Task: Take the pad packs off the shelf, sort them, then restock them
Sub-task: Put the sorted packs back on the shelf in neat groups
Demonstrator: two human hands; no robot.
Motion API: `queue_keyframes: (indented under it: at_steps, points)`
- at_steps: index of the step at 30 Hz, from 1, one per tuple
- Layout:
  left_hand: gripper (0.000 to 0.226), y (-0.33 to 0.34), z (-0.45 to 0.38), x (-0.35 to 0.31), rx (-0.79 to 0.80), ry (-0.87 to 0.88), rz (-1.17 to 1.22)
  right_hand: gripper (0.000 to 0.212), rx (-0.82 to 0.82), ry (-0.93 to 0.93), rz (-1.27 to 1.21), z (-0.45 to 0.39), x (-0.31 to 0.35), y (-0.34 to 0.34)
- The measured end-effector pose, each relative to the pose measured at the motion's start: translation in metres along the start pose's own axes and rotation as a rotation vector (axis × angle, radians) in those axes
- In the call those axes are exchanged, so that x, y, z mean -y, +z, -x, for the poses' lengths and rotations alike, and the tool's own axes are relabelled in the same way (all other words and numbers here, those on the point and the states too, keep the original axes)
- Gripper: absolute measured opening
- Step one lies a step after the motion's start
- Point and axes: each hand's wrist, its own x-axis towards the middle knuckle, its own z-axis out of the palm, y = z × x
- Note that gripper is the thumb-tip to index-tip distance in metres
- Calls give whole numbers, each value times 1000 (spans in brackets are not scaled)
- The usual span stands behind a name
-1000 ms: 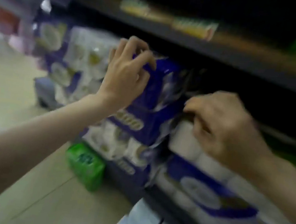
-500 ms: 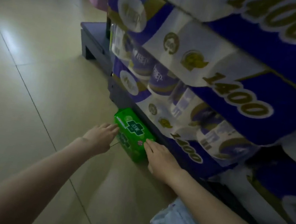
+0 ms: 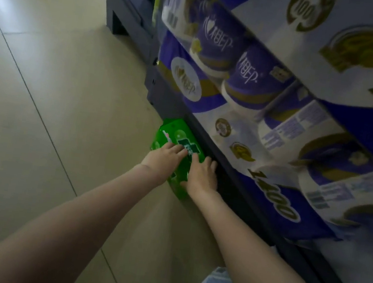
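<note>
Left hand (image 3: 164, 160) and right hand (image 3: 202, 176) are pressing flat, fingers apart, on the green pad pack (image 3: 176, 132); its slick wrapper risks slipping under the shelf base (image 3: 206, 132).

Open tiled floor (image 3: 38, 119) leftward; dark shelf base (image 3: 206, 134), seemingly touching the green pack (image 3: 176, 135), rightward.

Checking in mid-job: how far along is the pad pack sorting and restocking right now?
Early, it looks like. Done: green pad packs are off the shelf, on the floor tiles against the shelf base. In hand: the left hand and right hand both rest on the packs, apparently gathering them. Left: sorting and restocking; only purple tissue roll packs show on the shelf.
</note>
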Motion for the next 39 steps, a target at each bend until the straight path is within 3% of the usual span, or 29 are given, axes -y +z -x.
queue_keyframes:
  at_steps: [4, 9, 12, 15, 19, 25, 30, 33, 36, 39]
  points:
    - [70, -18, 21, -12, 200, 35, 54, 58, 101, 4, 111, 32, 6, -10]
    - [94, -75, 64, -19, 265, 184, -119, 75, 149, -179, 94, 109, -3, -86]
    - [110, -131, 82, -34, 378, 208, 15, 60, 58, -362, 129, 161, -19, -162]
    - [101, -207, 101, -76, 380, 301, 211, 48, -10, -391, 92, 218, -50, -244]
    - [84, -316, 134, -154, 182, 467, 278, 63, -223, -305, 129, 297, -111, -343]
    - [83, -444, 187, -292, -438, 774, 123, 87, -608, -95, 412, 426, -186, -430]
    - [85, -518, 230, -378, -803, 869, -31, 83, -886, 16, 192, 497, -237, -480]
    - [66, -534, 222, -412, -1085, 833, -75, 85, -1128, 166, 287, 503, -279, -508]
    - [60, -528, 190, -435, -1094, 787, -77, 86, -1159, 259, 313, 489, -322, -521]
    - [64, -508, 147, -455, -869, 762, -64, 73, -892, 318, 185, 474, -358, -519]
